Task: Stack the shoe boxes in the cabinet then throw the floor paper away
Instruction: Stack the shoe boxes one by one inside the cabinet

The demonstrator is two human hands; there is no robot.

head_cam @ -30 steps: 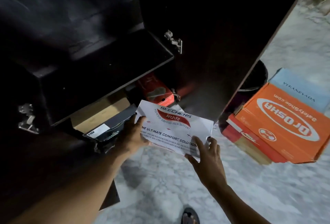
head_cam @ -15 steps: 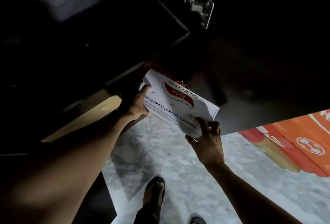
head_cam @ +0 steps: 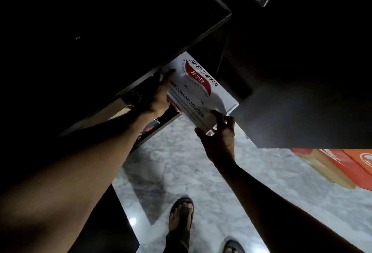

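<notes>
Both hands, left hand (head_cam: 159, 99) & right hand (head_cam: 220, 134), grasp white shoe box (head_cam: 203, 89), half under cabinet shelf (head_cam: 201, 37); orange boxes (head_cam: 342, 164) far right unstacked, paper pending.

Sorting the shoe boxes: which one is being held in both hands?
The white Skechers shoe box, gripped by left hand and right hand; the orange box lies on the floor.

White box (head_cam: 203, 89) tilted at 12 o'clock, half under dark shelf (head_cam: 181, 37) | left hand (head_cam: 159, 97) on its 9 o'clock side | right hand (head_cam: 220, 138) gripping its 5 o'clock corner | orange box (head_cam: 360, 164) at 3 o'clock on marble floor (head_cam: 187, 164)
</notes>
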